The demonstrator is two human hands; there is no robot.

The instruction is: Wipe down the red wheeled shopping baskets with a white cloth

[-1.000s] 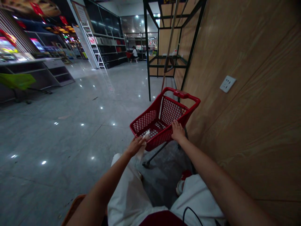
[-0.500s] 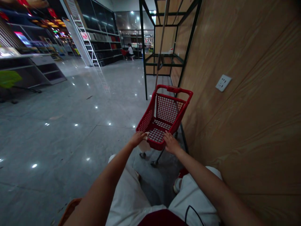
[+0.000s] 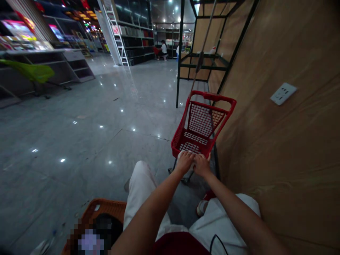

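Note:
A small red plastic shopping cart (image 3: 207, 120) with a lattice basket stands on the floor in front of my knees, close to the wooden wall. My left hand (image 3: 185, 162) presses a white cloth (image 3: 181, 153), which looks like a wipe or tissue, onto the near rim of the basket. Its fingers are closed over the cloth, and most of it is hidden under them. Right beside it, my right hand (image 3: 202, 164) is curled over the same rim, fingertips close to the left ones.
An orange basket (image 3: 92, 209) with dark contents sits at my lower left. A dark metal frame rack (image 3: 178, 81) rises behind the cart. The wooden wall (image 3: 278, 152) with a socket (image 3: 283, 94) is close on my right. Farther back are a green chair (image 3: 39, 72), ladder (image 3: 120, 46) and seated person (image 3: 163, 49).
My left hand has moved right along the rim with the cloth and now lies against my right hand. The view has swung left, bringing more of the orange basket into sight.

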